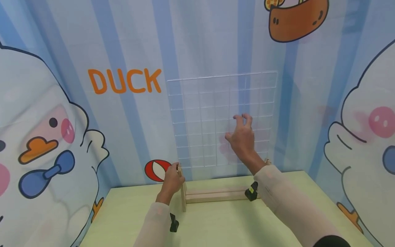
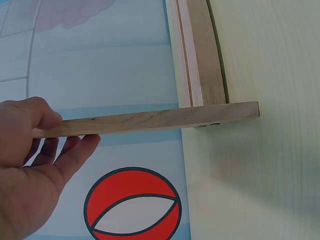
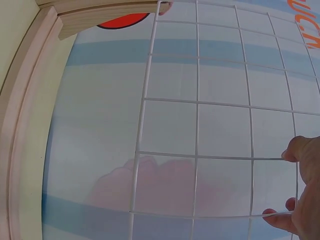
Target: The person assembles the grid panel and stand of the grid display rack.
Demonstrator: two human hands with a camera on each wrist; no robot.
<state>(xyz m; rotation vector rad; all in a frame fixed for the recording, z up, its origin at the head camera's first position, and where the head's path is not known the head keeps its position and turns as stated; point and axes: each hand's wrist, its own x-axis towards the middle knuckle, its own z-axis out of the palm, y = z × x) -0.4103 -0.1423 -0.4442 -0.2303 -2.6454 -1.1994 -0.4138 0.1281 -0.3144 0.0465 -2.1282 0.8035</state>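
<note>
A white wire grid panel [image 1: 200,107] stands upright above a light wooden frame [image 1: 216,197]. My right hand [image 1: 242,139] grips the panel toward its right side; in the right wrist view the thumb and fingers curl at its wires [image 3: 197,102]. At the frame's left end, my left hand [image 1: 172,180] pinches the top of a wooden upright [image 2: 150,119] between thumb and fingers. The upright meets the lower rail [image 2: 206,60] near the tabletop. My right forearm hides most of the frame's right end, where only a bit of the other upright [image 1: 267,161] shows.
The frame rests on a pale yellow tabletop [image 1: 210,226]. Behind it hangs a striped blue curtain [image 1: 132,31] with printed ducks, orange lettering and a red ball. Small black devices [image 1: 251,192] sit by both sleeves.
</note>
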